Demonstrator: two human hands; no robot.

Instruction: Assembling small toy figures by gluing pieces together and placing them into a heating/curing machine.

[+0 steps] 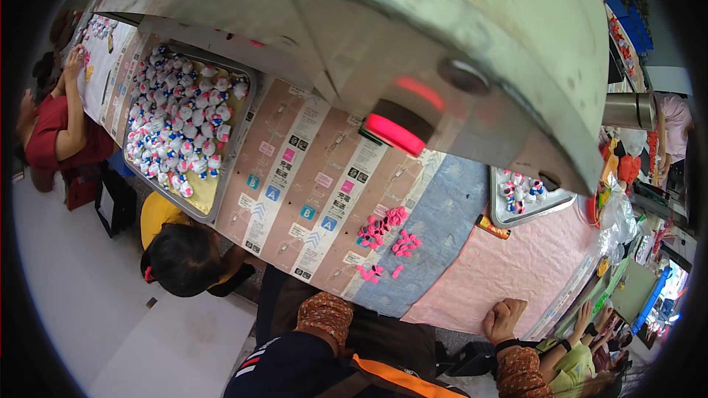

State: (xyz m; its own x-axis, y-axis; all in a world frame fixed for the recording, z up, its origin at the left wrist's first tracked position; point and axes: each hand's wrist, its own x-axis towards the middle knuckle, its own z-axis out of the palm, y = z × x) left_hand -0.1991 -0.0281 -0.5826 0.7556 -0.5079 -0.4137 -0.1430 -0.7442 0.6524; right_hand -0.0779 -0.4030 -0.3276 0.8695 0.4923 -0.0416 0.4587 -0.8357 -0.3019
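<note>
My right hand (501, 318) is closed in a fist at the near edge of a pink cloth (509, 265), below a brown patterned sleeve and a black wristband. Nothing sticks out of its fingers. Of my left arm only the patterned sleeve (324, 313) shows, at the table's near edge; the hand itself is hidden. Small bright pink pieces (405, 243) lie in loose clusters in front of me, partly on a blue cloth (442, 206). Beyond the pink cloth's far left corner lies a small orange-and-black cylinder (493, 226).
A large metal tray (214, 210) of small white, pink and blue figurines stands at left; a smaller tray (509, 219) holds several more at right. A big pale hood (472, 37) overhangs the table. People sit nearby, one in yellow (158, 217) close at left.
</note>
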